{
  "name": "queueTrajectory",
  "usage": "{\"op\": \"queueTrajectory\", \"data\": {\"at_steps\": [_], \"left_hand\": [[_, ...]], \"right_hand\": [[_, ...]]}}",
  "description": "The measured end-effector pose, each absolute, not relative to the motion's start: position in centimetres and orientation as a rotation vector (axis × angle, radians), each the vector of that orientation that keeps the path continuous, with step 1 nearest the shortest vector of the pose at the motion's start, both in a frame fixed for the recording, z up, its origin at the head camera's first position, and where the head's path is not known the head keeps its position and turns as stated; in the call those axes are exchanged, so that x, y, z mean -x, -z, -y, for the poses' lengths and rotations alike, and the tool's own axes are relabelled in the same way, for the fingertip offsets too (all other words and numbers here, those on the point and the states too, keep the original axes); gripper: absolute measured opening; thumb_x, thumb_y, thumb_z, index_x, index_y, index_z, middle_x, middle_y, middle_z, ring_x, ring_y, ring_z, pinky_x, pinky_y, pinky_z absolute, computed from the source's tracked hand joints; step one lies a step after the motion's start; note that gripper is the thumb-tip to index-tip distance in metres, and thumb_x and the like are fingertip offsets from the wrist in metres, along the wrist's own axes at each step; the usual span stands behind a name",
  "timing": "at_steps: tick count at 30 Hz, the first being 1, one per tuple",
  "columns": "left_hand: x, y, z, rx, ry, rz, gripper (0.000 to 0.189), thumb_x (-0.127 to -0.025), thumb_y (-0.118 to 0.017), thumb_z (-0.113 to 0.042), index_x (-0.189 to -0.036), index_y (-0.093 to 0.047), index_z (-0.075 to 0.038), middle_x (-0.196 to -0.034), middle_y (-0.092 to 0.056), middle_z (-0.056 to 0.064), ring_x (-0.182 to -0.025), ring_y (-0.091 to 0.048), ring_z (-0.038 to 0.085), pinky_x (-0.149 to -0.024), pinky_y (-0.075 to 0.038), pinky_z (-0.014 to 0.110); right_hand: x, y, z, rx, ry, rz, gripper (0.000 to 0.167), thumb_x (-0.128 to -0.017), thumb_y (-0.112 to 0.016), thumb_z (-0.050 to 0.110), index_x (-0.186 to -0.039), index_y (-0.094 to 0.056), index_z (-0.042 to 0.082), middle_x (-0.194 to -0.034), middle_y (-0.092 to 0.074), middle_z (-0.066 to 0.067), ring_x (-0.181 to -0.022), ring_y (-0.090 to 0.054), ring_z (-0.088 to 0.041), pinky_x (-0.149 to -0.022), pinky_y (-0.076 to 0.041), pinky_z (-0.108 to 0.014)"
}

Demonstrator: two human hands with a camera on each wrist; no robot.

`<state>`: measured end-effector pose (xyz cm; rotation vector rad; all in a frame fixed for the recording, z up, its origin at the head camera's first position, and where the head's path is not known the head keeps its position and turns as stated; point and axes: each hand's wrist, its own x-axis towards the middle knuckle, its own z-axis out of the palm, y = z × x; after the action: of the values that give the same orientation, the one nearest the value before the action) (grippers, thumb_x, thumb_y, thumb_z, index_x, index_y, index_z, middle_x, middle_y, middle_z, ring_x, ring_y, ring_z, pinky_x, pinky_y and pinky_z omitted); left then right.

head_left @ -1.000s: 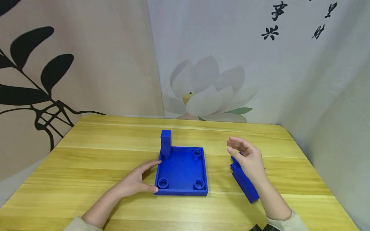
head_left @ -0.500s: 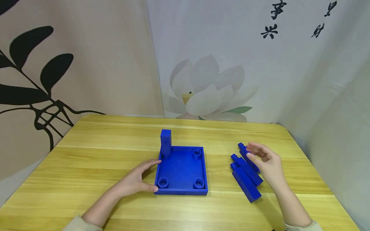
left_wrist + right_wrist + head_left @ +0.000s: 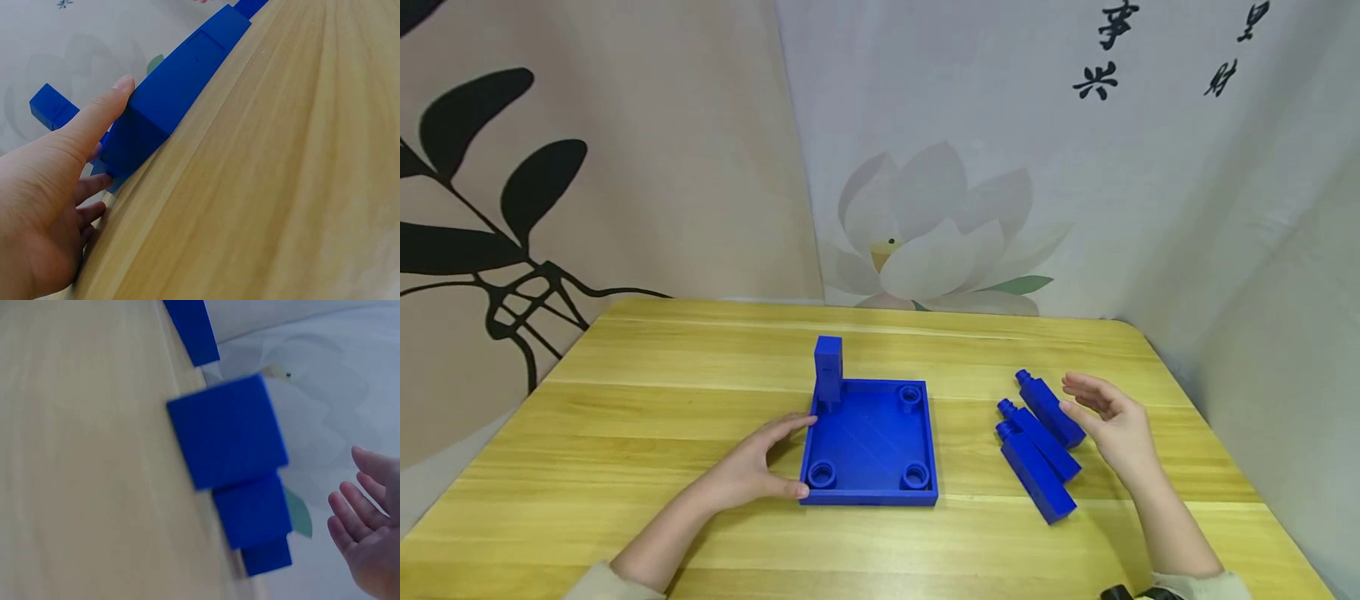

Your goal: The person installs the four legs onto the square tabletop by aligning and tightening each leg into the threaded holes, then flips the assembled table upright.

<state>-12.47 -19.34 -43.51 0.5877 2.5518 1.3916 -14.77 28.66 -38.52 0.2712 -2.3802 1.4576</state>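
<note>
A square blue tray-like base (image 3: pixel 868 497) lies on the wooden table, a round socket showing at three of its corners. At the back-left corner a blue square post (image 3: pixel 829 367) stands upright. My left hand (image 3: pixel 745 471) rests against the base's left side, thumb at the front-left corner and fingertips along the left rim. To the right lie three more blue posts (image 3: pixel 1037 473), side by side and slanted, with narrow ridged ends pointing away to the back left. My right hand (image 3: pixel 1116 425) hovers just right of the farthest post, fingers loosely bent and holding nothing.
The wooden table (image 3: pixel 700 358) reaches back to a fabric backdrop (image 3: pixel 940 125) printed with a lotus, leaves and characters. Something dark (image 3: pixel 1116 592) shows by the right sleeve at the bottom edge.
My right hand has drawn back to the right from above the posts, uncovering all three. The farthest post has shifted slightly. My left hand and the base stay put.
</note>
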Motion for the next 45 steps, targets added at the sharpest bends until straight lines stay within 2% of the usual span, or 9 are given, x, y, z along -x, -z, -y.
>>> {"op": "queueTrajectory", "data": {"at_steps": [5, 13, 19, 23, 30, 37, 39, 42, 45], "left_hand": [[12.4, 43.4, 19.4, -0.579, -1.390, -2.552, 0.092, -0.067, -0.085, -0.044, -0.145, -0.042, -0.021, -0.150, -0.033, 0.015, -0.136, -0.026, 0.042, -0.103, -0.022, 0.067], [12.5, 43.4, 19.5, -0.597, -1.375, -2.573, 0.092, -0.067, -0.084, -0.046, -0.145, -0.043, -0.022, -0.149, -0.035, 0.014, -0.135, -0.028, 0.041, -0.104, -0.023, 0.065], [12.5, 43.6, 19.4, -0.593, -1.381, -2.560, 0.091, -0.067, -0.084, -0.046, -0.145, -0.042, -0.022, -0.149, -0.035, 0.013, -0.136, -0.028, 0.041, -0.103, -0.023, 0.066], [12.5, 43.6, 19.3, -0.591, -1.381, -2.559, 0.091, -0.067, -0.085, -0.045, -0.145, -0.043, -0.021, -0.149, -0.035, 0.013, -0.136, -0.028, 0.041, -0.104, -0.023, 0.066], [12.5, 43.6, 19.4, -0.586, -1.387, -2.552, 0.091, -0.067, -0.085, -0.045, -0.145, -0.043, -0.021, -0.149, -0.035, 0.013, -0.136, -0.026, 0.041, -0.103, -0.022, 0.067], [12.5, 43.5, 19.4, -0.590, -1.381, -2.565, 0.092, -0.067, -0.084, -0.047, -0.145, -0.043, -0.021, -0.149, -0.035, 0.013, -0.136, -0.027, 0.041, -0.103, -0.022, 0.066], [12.5, 43.5, 19.4, -0.594, -1.378, -2.570, 0.092, -0.067, -0.084, -0.047, -0.145, -0.043, -0.021, -0.149, -0.035, 0.013, -0.135, -0.028, 0.041, -0.103, -0.023, 0.066], [12.5, 43.4, 19.5, -0.598, -1.376, -2.575, 0.092, -0.066, -0.084, -0.048, -0.145, -0.043, -0.021, -0.148, -0.036, 0.014, -0.135, -0.028, 0.041, -0.103, -0.023, 0.066], [12.4, 43.4, 19.5, -0.595, -1.383, -2.570, 0.092, -0.066, -0.085, -0.047, -0.144, -0.043, -0.021, -0.149, -0.035, 0.014, -0.135, -0.028, 0.041, -0.103, -0.022, 0.067]], "right_hand": [[15.1, 39.2, -29.2, -0.260, -1.447, 2.410, 0.040, -0.087, -0.071, 0.005, -0.122, -0.058, -0.009, -0.109, -0.063, 0.014, -0.101, -0.059, -0.002, -0.086, -0.045, -0.013], [15.3, 40.6, -30.5, -0.166, -1.374, 2.594, 0.050, -0.089, -0.070, 0.019, -0.130, -0.053, -0.004, -0.125, -0.057, -0.024, -0.106, -0.058, -0.010, -0.084, -0.043, -0.009], [15.2, 41.5, -31.2, -0.124, -1.396, 2.669, 0.057, -0.089, -0.070, 0.025, -0.135, -0.049, -0.003, -0.128, -0.056, -0.023, -0.113, -0.054, -0.036, -0.080, -0.044, -0.008], [15.2, 41.9, -31.4, -0.108, -1.387, 2.709, 0.059, -0.089, -0.070, 0.026, -0.136, -0.048, -0.003, -0.128, -0.055, -0.023, -0.113, -0.053, -0.039, -0.078, -0.046, -0.010], [15.4, 42.1, -31.3, -0.110, -1.355, 2.724, 0.057, -0.090, -0.069, 0.025, -0.134, -0.049, -0.004, -0.124, -0.057, -0.024, -0.109, -0.057, -0.036, -0.077, -0.046, -0.011], [15.4, 42.5, -30.9, -0.098, -1.336, 2.697, 0.048, -0.090, -0.069, 0.020, -0.128, -0.055, -0.006, -0.119, -0.060, -0.023, -0.098, -0.054, 0.001, -0.079, -0.043, -0.008], [15.4, 42.5, -30.8, -0.092, -1.318, 2.697, 0.046, -0.090, -0.069, 0.018, -0.127, -0.056, -0.005, -0.117, -0.061, -0.022, -0.095, -0.051, 0.005, -0.079, -0.043, -0.009], [15.4, 42.5, -30.6, -0.067, -1.295, 2.700, 0.045, -0.090, -0.069, 0.017, -0.126, -0.057, -0.005, -0.116, -0.062, -0.022, -0.095, -0.052, 0.002, -0.078, -0.043, -0.009], [15.3, 42.4, -30.4, -0.041, -1.275, 2.709, 0.045, -0.089, -0.069, 0.018, -0.126, -0.057, -0.005, -0.114, -0.063, -0.022, -0.098, -0.056, -0.010, -0.077, -0.044, -0.010]]}}
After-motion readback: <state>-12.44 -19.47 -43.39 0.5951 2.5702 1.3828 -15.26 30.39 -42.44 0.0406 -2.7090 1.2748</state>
